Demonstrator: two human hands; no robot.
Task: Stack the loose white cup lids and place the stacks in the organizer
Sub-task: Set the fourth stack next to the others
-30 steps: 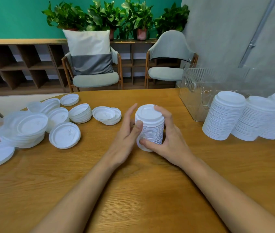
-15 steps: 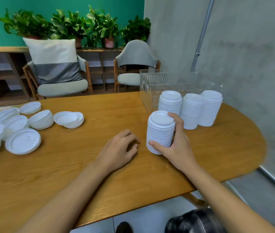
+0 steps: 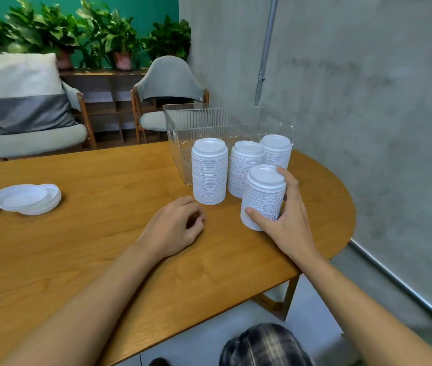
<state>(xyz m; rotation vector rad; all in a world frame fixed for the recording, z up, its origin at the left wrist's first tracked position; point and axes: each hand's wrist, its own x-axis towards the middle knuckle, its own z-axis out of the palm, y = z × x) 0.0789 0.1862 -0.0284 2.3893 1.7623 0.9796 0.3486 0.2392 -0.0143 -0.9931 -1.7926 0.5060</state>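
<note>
At the far left edge of the wooden surface, loose lids lie in low, untidy piles, some overlapping, well apart from everything else. Toward the middle, my left hand rests on the surface with its fingers loosely curled under, holding nothing.

Just beyond its knuckles stand three tall stacks of white lids, side by side in a row that runs back to the right. Right behind them is the clear organizer, a ribbed see-through bin near the far right corner of the surface. All three seem to stand outside it, in front of its near wall.

Further right, my right hand grips a fourth stack. The thumb crosses its base and the fingers wrap round its far side up to the top lid. This stack leans a little and sits in front of the middle one of the row, outside the organizer. I cannot tell whether its base touches the surface.
</note>
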